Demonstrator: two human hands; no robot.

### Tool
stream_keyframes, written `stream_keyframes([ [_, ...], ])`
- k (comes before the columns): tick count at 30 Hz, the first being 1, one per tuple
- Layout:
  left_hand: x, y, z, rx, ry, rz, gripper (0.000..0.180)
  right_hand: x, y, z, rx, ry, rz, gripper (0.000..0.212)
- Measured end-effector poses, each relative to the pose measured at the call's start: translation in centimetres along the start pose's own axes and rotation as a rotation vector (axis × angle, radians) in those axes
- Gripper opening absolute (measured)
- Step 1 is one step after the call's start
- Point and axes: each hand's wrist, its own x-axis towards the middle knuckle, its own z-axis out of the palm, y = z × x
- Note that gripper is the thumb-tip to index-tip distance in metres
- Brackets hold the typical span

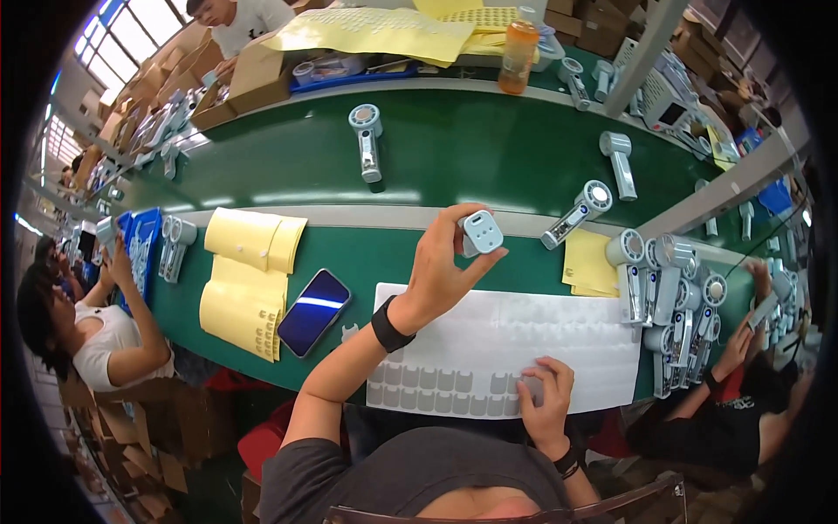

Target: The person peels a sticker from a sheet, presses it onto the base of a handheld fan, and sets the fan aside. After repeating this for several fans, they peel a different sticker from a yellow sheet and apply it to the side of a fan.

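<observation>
My left hand (436, 272) is raised above the bench, closed around a light-blue handheld fan (484, 234). The end of its handle faces me, showing a small slot and several holes; the rest is hidden behind my fingers. Below lies a white backing sheet (567, 327) with rows of grey U-notched stickers (419, 402) along its near edge. My right hand (548, 406) is low over that edge, thumb and fingers curled at a grey sticker (530, 384) near the right end of the rows. Part of the upper row is bare backing.
A phone (314, 313) and yellow sticker sheets (240, 293) lie left. Several fans (681, 306) are clustered right, beside more yellow sheets (591, 262). Other fans (367, 144) lie on the green belt beyond. A metal post (707, 201) stands right. People work on both sides.
</observation>
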Motion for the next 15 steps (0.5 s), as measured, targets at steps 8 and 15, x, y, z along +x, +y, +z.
stream_keyframes([
  [8, 0.4, 0.1, 1.1, -0.234, 0.011, -0.082, 0.049, 0.7, 0.0, 0.4, 0.012, 0.017, -0.024, 0.015],
  [15, 0.9, 0.1, 1.0, 0.311, -0.015, 0.207, 0.048, 0.6, 0.8, 0.9, 0.082, 0.047, 0.006, 0.016],
])
